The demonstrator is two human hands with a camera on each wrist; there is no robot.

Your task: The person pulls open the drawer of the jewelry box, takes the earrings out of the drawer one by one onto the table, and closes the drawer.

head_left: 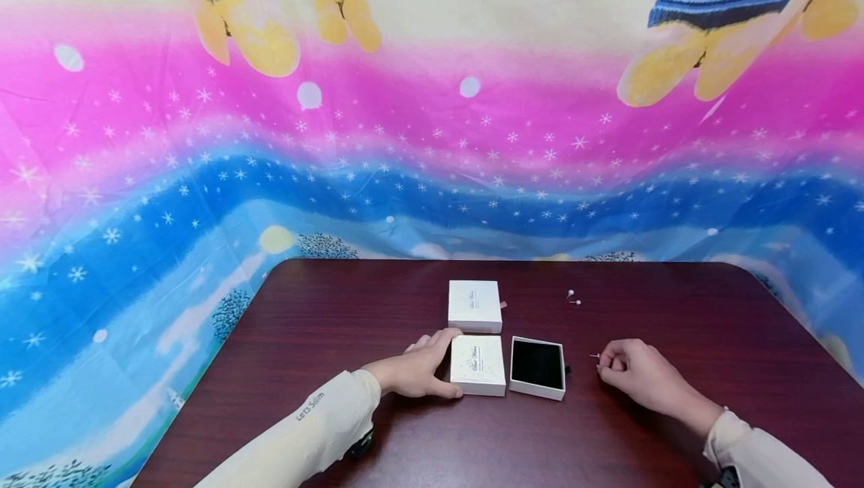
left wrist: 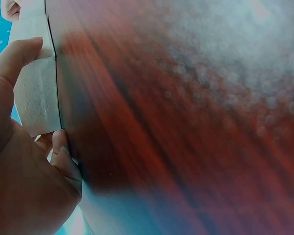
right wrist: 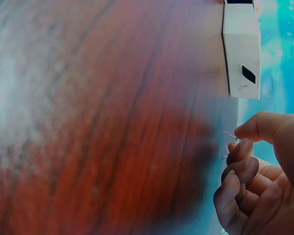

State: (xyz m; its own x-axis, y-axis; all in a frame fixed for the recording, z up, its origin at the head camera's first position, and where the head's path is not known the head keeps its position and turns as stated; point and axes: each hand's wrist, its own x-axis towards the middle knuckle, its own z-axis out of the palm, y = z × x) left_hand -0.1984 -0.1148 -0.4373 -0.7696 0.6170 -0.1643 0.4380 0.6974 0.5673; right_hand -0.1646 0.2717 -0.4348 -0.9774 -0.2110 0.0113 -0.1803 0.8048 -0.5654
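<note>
My left hand grips a closed white gift box with printed lettering, thumb at its near side and fingers at its far side. To the right of that box lies an open white box tray with a black lining and a dark tab. My right hand pinches a small stud earring between thumb and forefinger, just over the table. A second thin post shows by the fingers in the right wrist view. Farther back lie two pearl stud earrings.
Another white printed box stands behind the gripped one, a small pinkish tab at its right side. Everything is on a dark red-brown wooden table with rounded far corners. A colourful patterned cloth hangs behind it.
</note>
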